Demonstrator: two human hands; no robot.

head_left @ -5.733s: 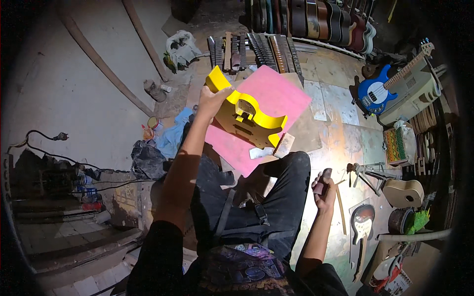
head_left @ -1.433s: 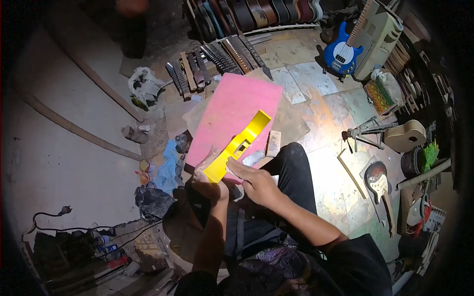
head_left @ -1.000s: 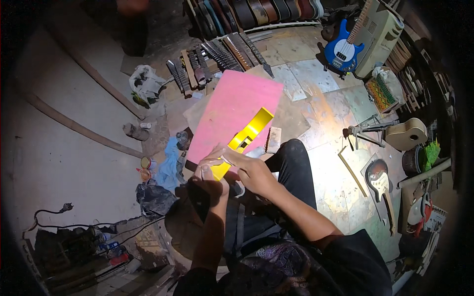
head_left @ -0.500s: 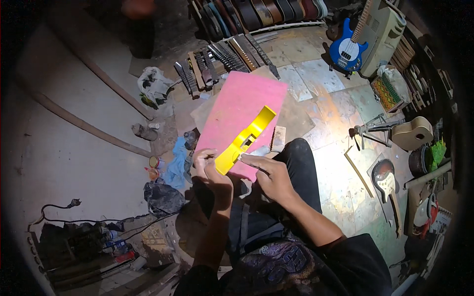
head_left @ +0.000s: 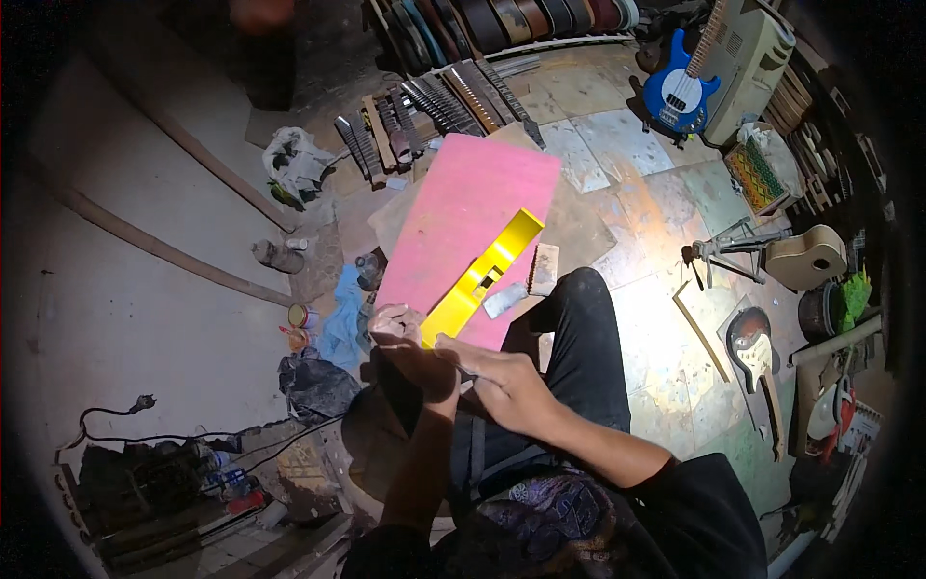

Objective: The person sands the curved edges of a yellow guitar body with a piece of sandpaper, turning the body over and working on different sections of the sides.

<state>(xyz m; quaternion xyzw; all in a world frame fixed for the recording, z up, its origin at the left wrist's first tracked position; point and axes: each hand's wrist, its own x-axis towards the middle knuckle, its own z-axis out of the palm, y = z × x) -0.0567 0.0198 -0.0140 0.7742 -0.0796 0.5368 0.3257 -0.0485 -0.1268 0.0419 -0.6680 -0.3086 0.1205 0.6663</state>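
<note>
My left hand (head_left: 410, 349) is closed around the near end of a yellow wavy-edged piece (head_left: 463, 299). The piece slants up to the right and has a small rectangular cutout near its middle. At that same near end, my right hand (head_left: 502, 381) has its fingers pressed together against the piece. Whatever those fingertips pinch, if anything, is hidden. Under the yellow piece lies a flat pink board (head_left: 473, 198). A whitish scrap (head_left: 505, 301) sits on the board's right edge, beside a small toothed block (head_left: 544, 270).
Beyond the board are rows of metal files (head_left: 444, 101). A blue bass guitar (head_left: 680, 92) leans at the far right, with an unfinished guitar (head_left: 752, 347) on the floor nearer. Blue cloth (head_left: 343, 318) and a black plastic bag (head_left: 316, 386) lie to the left.
My right hand has slid down and left along the yellow piece from near its cutout to its near end. The whitish scrap is now uncovered. My left hand keeps its hold.
</note>
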